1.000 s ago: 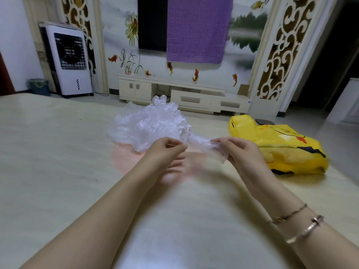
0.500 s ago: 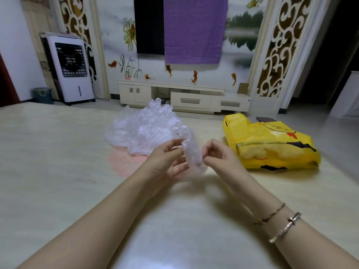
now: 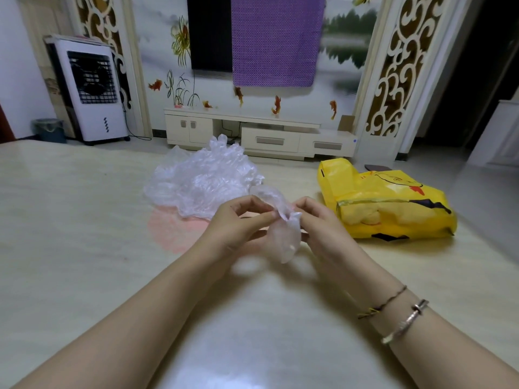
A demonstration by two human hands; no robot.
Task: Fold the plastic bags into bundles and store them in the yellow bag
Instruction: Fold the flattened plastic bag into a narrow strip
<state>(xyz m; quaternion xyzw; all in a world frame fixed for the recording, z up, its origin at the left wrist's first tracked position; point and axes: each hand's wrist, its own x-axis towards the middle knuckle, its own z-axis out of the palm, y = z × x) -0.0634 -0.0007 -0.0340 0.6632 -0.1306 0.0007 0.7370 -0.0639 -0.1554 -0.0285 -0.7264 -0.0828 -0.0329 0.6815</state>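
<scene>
Closing together over the counter (image 3: 84, 248), the left hand (image 3: 236, 228) and right hand (image 3: 323, 223) now pinch one clear bag (image 3: 283, 237), doubled from its earlier stretch; yellow bag (image 3: 393, 209) waits right.

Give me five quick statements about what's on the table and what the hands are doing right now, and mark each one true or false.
1. Both hands, left and right, pinch one clear plastic bag. True.
2. The yellow bag lies left of the hands. False: it lies to their right.
3. A pile of clear plastic bags sits on the table beyond the hands. True.
4. The held bag is spread flat on the table. False: it is gathered into a narrow strip above the table.
5. The right wrist is bare. False: it wears bracelets.
</scene>
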